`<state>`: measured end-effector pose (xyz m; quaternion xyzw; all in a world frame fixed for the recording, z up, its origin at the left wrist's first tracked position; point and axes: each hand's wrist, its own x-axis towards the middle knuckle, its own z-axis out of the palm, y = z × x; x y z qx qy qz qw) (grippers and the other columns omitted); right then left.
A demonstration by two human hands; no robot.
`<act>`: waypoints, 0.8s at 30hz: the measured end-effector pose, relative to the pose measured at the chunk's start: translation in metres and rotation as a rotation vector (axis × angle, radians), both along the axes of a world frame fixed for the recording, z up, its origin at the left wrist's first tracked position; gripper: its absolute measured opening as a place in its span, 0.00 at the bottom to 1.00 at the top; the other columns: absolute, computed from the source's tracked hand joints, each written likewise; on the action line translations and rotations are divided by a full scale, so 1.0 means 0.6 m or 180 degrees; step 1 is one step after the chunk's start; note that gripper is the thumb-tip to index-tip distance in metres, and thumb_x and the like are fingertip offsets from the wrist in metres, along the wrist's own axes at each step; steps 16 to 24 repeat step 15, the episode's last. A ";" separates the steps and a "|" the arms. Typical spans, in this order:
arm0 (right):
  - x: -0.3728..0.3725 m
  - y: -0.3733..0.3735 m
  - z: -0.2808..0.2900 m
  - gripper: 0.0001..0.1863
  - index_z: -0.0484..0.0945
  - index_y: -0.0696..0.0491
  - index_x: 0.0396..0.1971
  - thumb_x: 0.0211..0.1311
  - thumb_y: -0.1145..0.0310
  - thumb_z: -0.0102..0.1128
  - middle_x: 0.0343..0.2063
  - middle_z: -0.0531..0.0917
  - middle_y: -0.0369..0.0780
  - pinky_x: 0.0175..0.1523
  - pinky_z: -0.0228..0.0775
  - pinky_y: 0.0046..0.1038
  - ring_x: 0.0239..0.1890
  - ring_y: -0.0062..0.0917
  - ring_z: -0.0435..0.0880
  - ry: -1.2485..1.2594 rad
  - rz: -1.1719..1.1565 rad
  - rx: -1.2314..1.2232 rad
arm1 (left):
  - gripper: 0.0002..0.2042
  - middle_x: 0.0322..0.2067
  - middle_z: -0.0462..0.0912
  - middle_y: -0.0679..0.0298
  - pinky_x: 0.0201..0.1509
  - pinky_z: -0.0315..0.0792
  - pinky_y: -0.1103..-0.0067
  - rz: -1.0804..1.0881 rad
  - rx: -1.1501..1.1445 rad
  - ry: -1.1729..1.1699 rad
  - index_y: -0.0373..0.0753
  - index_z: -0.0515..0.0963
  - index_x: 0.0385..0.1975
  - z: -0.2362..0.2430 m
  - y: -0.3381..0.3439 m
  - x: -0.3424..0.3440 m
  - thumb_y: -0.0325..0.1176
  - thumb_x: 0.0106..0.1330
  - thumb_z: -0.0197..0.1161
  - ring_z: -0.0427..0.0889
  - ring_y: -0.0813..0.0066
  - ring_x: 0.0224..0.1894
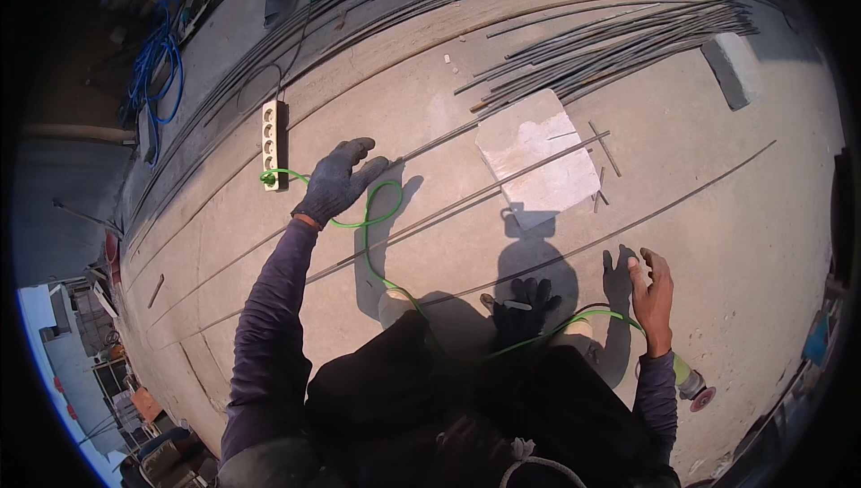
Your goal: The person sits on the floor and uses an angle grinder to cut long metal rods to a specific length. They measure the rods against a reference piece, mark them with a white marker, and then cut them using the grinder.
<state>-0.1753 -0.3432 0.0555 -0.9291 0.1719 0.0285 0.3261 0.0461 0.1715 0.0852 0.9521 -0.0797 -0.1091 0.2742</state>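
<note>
My left hand (339,180), in a dark grey knitted glove, reaches over the floor with its fingers apart and nothing held. Its fingertips are close to a thin metal rod (437,140); whether they touch cannot be told. My right hand (653,295) is bare and raised, fingers loosely apart, holding nothing. Beside my right forearm lies an angle grinder (689,381) with a reddish disc, partly hidden by the sleeve. Between my knees a dark glove (536,301) lies on the floor, with a small pale stick (517,306) on it. Two rods (538,165) lie close together across a whitish stone slab (529,116).
A white power strip (270,134) is at the left, with a green cord (366,241) looping past my legs. Bundled rods (610,53) lie beyond the slab. A block (734,71) stands far right, short offcuts (605,149) by the slab, blue cable (160,66) far left.
</note>
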 end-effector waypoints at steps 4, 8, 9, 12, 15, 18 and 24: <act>0.111 0.135 0.048 0.22 0.77 0.64 0.53 0.71 0.60 0.63 0.47 0.82 0.54 0.58 0.71 0.42 0.52 0.49 0.79 0.0097 0.2113 -0.0211 | 0.24 0.52 0.83 0.48 0.60 0.77 0.66 0.1156 0.0392 0.0151 0.34 0.78 0.56 -0.064 0.232 -0.215 0.47 0.70 0.66 0.84 0.55 0.56; 0.205 0.289 0.073 0.26 0.74 0.62 0.57 0.67 0.61 0.66 0.53 0.78 0.52 0.64 0.66 0.42 0.58 0.47 0.74 -0.0050 0.3297 -0.0635 | 0.24 0.53 0.81 0.48 0.58 0.77 0.61 0.1746 0.1121 0.0035 0.37 0.78 0.57 -0.097 0.336 -0.337 0.48 0.69 0.65 0.82 0.51 0.55; 0.221 0.328 0.064 0.27 0.73 0.61 0.59 0.66 0.60 0.66 0.53 0.78 0.50 0.65 0.65 0.42 0.60 0.46 0.74 -0.0360 0.3502 -0.0793 | 0.24 0.54 0.81 0.48 0.58 0.76 0.60 0.1813 0.1218 -0.0028 0.38 0.78 0.57 -0.110 0.348 -0.340 0.48 0.69 0.64 0.81 0.49 0.56; 0.259 0.444 0.040 0.34 0.70 0.60 0.64 0.64 0.55 0.67 0.55 0.76 0.50 0.69 0.60 0.46 0.62 0.44 0.71 -0.0556 0.3988 -0.0997 | 0.23 0.56 0.78 0.49 0.60 0.73 0.57 0.1952 0.1520 -0.0269 0.40 0.76 0.59 -0.136 0.372 -0.311 0.47 0.69 0.63 0.78 0.48 0.58; 0.269 0.542 -0.005 0.39 0.68 0.59 0.66 0.61 0.50 0.69 0.56 0.76 0.50 0.73 0.56 0.48 0.64 0.44 0.71 0.0285 0.4341 -0.1133 | 0.23 0.56 0.78 0.49 0.62 0.71 0.57 0.2123 0.1826 -0.0341 0.41 0.75 0.59 -0.153 0.444 -0.317 0.48 0.70 0.62 0.77 0.49 0.58; 0.269 0.542 -0.005 0.39 0.68 0.59 0.66 0.61 0.50 0.69 0.56 0.76 0.50 0.73 0.56 0.48 0.64 0.44 0.71 0.0285 0.4341 -0.1133 | 0.23 0.56 0.78 0.49 0.62 0.71 0.57 0.2123 0.1826 -0.0341 0.41 0.75 0.59 -0.153 0.444 -0.317 0.48 0.70 0.62 0.77 0.49 0.58; 0.269 0.542 -0.005 0.39 0.68 0.59 0.66 0.61 0.50 0.69 0.56 0.76 0.50 0.73 0.56 0.48 0.64 0.44 0.71 0.0285 0.4341 -0.1133 | 0.23 0.56 0.78 0.49 0.62 0.71 0.57 0.2123 0.1826 -0.0341 0.41 0.75 0.59 -0.153 0.444 -0.317 0.48 0.70 0.62 0.77 0.49 0.58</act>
